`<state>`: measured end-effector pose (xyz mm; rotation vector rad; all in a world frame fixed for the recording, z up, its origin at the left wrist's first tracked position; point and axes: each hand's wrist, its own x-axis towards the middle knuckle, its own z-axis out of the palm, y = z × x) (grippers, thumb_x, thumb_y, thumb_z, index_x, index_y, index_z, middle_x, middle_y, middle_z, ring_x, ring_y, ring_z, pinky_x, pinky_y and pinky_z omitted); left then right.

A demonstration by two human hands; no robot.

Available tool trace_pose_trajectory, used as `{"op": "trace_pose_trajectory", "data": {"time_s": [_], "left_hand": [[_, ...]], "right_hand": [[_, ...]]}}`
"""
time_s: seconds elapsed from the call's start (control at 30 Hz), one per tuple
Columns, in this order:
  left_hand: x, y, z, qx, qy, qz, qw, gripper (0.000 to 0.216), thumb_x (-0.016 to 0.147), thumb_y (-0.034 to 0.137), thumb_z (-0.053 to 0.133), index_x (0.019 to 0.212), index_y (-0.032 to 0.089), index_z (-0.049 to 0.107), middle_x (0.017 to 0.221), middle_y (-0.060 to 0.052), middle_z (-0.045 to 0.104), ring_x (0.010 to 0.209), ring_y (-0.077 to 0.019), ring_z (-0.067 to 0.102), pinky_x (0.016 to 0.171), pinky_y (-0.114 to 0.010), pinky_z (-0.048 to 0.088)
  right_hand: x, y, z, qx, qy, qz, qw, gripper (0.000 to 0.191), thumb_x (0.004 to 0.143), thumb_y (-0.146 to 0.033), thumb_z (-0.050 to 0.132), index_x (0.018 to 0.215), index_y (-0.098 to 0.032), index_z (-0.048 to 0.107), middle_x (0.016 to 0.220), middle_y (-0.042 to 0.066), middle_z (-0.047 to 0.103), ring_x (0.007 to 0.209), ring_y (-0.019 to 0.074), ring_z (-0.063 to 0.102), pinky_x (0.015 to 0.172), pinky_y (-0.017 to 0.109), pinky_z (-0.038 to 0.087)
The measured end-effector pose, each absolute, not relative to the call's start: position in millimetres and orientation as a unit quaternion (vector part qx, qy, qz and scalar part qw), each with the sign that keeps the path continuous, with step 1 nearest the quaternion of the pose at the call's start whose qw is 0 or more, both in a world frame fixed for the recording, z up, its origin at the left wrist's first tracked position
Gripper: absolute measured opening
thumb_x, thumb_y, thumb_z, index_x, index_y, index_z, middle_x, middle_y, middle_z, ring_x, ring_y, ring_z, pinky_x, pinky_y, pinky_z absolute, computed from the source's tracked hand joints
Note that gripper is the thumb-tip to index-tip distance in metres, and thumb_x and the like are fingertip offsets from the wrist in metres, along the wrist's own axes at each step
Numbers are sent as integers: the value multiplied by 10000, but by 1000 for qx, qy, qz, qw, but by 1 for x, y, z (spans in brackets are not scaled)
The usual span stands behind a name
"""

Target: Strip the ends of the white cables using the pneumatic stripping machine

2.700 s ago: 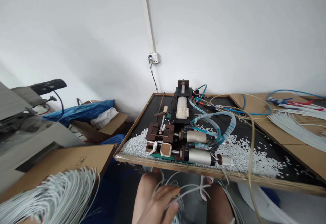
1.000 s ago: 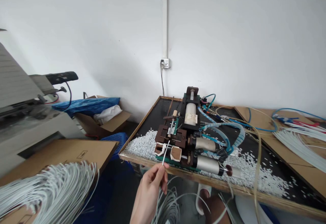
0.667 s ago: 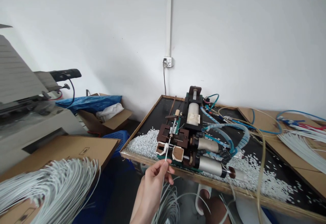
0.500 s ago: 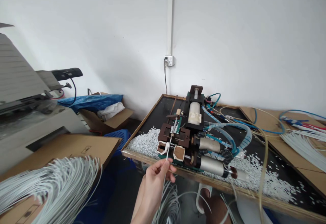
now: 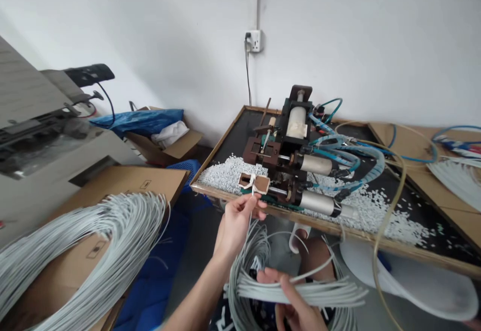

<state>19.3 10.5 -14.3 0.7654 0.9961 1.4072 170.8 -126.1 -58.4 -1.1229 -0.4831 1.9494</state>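
Observation:
My left hand (image 5: pixel 236 220) pinches a thin white cable (image 5: pixel 251 215) between thumb and fingers, just in front of the machine. The cable's far end runs between two brown pads (image 5: pixel 260 184) that are pressed together. Behind them stand the machine's upper jaws (image 5: pixel 262 151) and its metal cylinders (image 5: pixel 319 204). Lower right, my right hand (image 5: pixel 295 303) has its fingers and thumb closed around a bundle of white cables (image 5: pixel 326 293) over the lap. Part of the right hand's grip is hidden by the cables.
White cut bits (image 5: pixel 225 173) lie heaped on the black, wood-edged table (image 5: pixel 233 138). At left, a large cable coil (image 5: pixel 124 230) rests on cardboard beside a grey machine (image 5: pixel 56 135). Blue air hoses (image 5: pixel 370 170) and a yellowish hose (image 5: pixel 391 220) hang at right.
The view has tilted down. The brown pads, apart before, are now together on the cable. My right hand has come into view with the cable bundle. My left hand keeps its pinch.

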Motion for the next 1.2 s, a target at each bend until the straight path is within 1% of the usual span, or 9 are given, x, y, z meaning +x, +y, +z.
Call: {"op": "trace_pose_trajectory", "data": {"time_s": [0.4,0.6,0.7,0.77,0.87,0.93,1.0,1.1,1.2], "left_hand": [[13,-2,-1,393,451,573,560,366,808,462,785,956,130,740,695,-5,680,524,-123,612,553,-237,486],[11,-45,4,449,488,567,489,278,941,422,653,981,163,744,681,-12,656,579,-144,603,609,-261,500],[9,-53,-2,594,492,456,444,280,992,385,576,1072,194,765,761,-53,722,708,-208,685,735,-327,559],[9,-43,-15,711,487,316,397,329,1025,340,499,1208,199,734,993,-103,771,971,-260,717,927,-381,548],[16,-18,-42,815,516,58,257,427,1022,252,442,1410,152,589,1386,-156,645,1337,-294,557,1141,-445,414],[23,-3,-61,814,533,-12,229,556,962,293,575,1465,66,509,1526,-243,495,1473,-397,377,1207,-567,277],[28,8,-77,812,534,-55,229,672,957,379,596,1508,30,432,1577,-277,409,1507,-432,299,1207,-600,248],[34,19,-93,811,521,-115,242,693,1014,463,474,1525,4,383,1551,-301,434,1468,-419,388,1158,-550,361],[37,23,-100,814,499,-161,249,710,955,435,590,1486,-9,429,1520,-340,449,1435,-458,420,1141,-589,361]], "right_hand": [[165,-133,-64,-406,-193,769,454,544,763,-639,784,1013,-158,827,1119,227,786,445,90,552,332,182,383],[169,-143,-60,-390,-183,778,457,485,810,-596,767,1016,-161,825,1104,211,782,525,123,608,375,195,411],[171,-148,-56,-368,-181,792,453,434,814,-583,771,980,-186,830,1094,174,790,510,103,604,392,187,434],[169,-152,-54,-354,-174,796,458,414,792,-580,790,933,-193,832,1055,153,801,509,100,593,380,181,437],[166,-159,-53,-342,-174,796,468,408,802,-580,777,905,-189,833,1009,146,803,599,146,648,354,166,423],[164,-163,-52,-343,-193,791,468,418,843,-584,731,918,-187,836,1027,154,797,656,167,683,347,155,416],[162,-165,-50,-350,-219,785,462,429,879,-588,686,939,-192,839,1063,154,793,592,135,675,346,148,413],[162,-166,-43,-356,-244,784,445,431,904,-590,651,978,-208,837,1122,149,791,394,35,559,347,140,390],[164,-164,-34,-352,-264,786,435,424,896,-595,656,986,-223,840,1152,141,792,367,22,535,354,142,387]]}}
